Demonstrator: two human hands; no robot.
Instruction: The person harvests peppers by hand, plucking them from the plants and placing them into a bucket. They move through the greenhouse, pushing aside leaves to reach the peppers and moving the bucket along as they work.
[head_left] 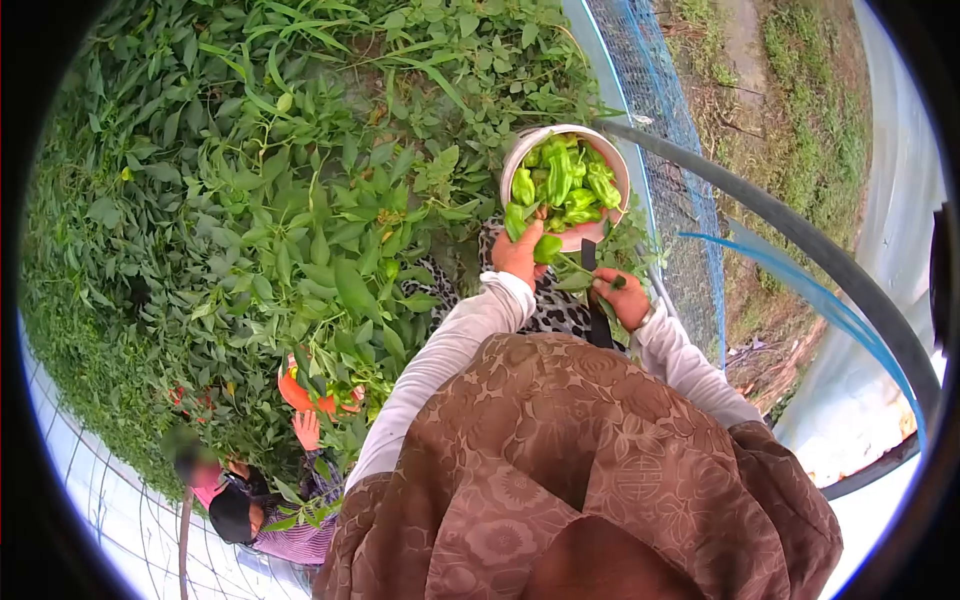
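Note:
My left hand (517, 254) is closed around green peppers, beside the near rim of a pale bucket (590, 234). One green pepper (547, 248) shows at its fingertips, and another sticks up above the hand. Light green peppers (560, 175) fill much of the bucket's inside. To the right, my right hand (624, 300) is closed, with a thin green stem running from its fingers toward the left hand and a small dark leaf against it. A black strap (590, 258) hangs between the two hands.
Dense pepper plants (280, 230) cover the left side. Blue netting (665, 130) and a dark curved pipe (790, 200) stand at the right. At the lower left a co-worker (295, 540) reaches among plants near an orange container (293, 392).

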